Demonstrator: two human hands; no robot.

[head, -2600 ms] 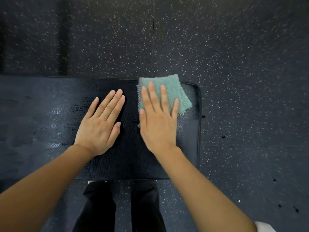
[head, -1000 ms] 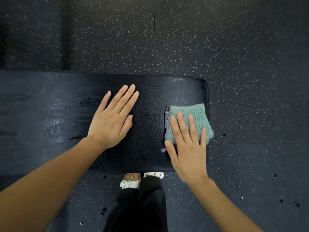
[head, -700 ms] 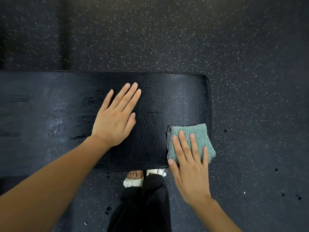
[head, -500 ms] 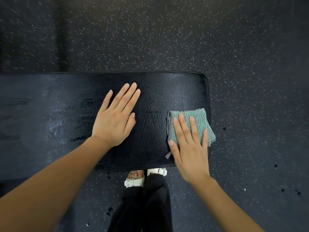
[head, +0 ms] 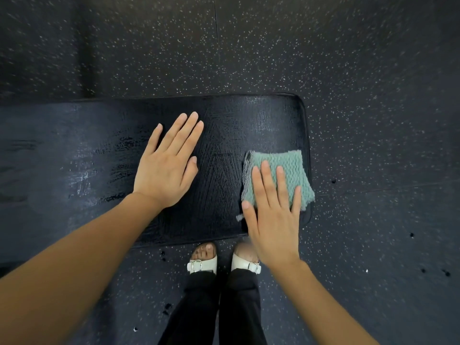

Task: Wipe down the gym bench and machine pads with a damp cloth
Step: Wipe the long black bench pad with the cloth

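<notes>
A black padded bench (head: 236, 125) runs from the left edge to a rounded right end, its surface streaked with wet marks. A folded teal cloth (head: 281, 168) lies near that right end, slightly over the pad's edge. My right hand (head: 272, 215) presses flat on the cloth, fingers spread, covering its near half. My left hand (head: 169, 165) rests flat on the pad's middle, palm down, fingers together, holding nothing.
Dark speckled rubber floor (head: 373, 95) surrounds the bench. My feet in white sandals (head: 201, 263) and black trousers (head: 211, 307) stand just in front of the pad's near edge. A floor seam (head: 216, 33) runs away behind the bench.
The right hand slid the cloth from the pad's far edge down to its near right corner, then back up a little. The left hand has stayed flat on the pad.
</notes>
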